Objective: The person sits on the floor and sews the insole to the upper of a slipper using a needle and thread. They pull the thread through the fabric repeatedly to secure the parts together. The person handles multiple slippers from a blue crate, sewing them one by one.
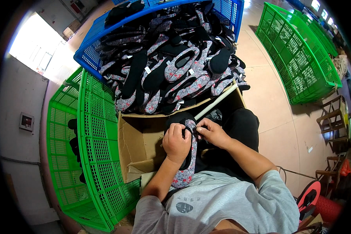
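Blue crate (90,54), far side, heaped past its rim with floral-grey slippers (175,74), black linings and soles showing, small white tags here and there. Heap spills over the near rim toward the carton.

Green crate (93,156) at person's left, tipped on its side, mesh wall up; a few dark pieces visible through the mesh. Second green crate (300,58) well apart on floor, far right.

Open cardboard carton (138,144) between blue crate and person's lap, flaps out, near edge against the knees.

One slipper (188,171) in hand over the lap, just beside the carton's right edge, lengthwise toward the body, floral outside, black inside.

Left hand (176,143) clenched around the slipper's middle, fingers wrapped over the upper. Right hand (212,132) pinching the far end of the same slipper, fingertips closed on its rim, touching the left hand's fingers.
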Motion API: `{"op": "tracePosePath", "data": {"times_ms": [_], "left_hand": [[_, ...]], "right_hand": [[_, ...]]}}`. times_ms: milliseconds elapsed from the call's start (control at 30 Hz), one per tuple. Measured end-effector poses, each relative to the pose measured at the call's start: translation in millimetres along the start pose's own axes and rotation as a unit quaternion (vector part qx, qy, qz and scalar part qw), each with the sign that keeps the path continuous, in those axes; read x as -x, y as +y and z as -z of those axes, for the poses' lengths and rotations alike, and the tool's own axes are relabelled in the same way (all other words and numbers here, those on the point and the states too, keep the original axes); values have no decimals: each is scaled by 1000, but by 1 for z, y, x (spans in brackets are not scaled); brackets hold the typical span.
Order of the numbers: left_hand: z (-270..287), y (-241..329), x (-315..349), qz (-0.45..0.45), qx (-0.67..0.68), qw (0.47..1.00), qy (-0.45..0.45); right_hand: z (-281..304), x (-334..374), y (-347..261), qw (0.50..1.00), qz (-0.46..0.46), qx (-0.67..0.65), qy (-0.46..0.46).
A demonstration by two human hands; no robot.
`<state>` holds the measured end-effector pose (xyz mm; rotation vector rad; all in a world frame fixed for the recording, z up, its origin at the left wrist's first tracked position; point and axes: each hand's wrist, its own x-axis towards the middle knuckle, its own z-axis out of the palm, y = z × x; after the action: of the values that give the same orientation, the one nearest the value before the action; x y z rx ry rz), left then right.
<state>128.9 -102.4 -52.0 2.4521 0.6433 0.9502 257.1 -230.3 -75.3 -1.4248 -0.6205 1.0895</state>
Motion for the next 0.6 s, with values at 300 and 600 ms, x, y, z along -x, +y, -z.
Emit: {"op": "tracePosePath", "data": {"times_ms": [300, 600], "left_hand": [[2, 2, -2, -11, -8, 1000, 5], [5, 5, -3, -20, -1, 1000, -7]], "right_hand": [[6, 0, 5, 993, 82, 54, -59], [4, 1, -1, 985, 119, 115, -45]]}}
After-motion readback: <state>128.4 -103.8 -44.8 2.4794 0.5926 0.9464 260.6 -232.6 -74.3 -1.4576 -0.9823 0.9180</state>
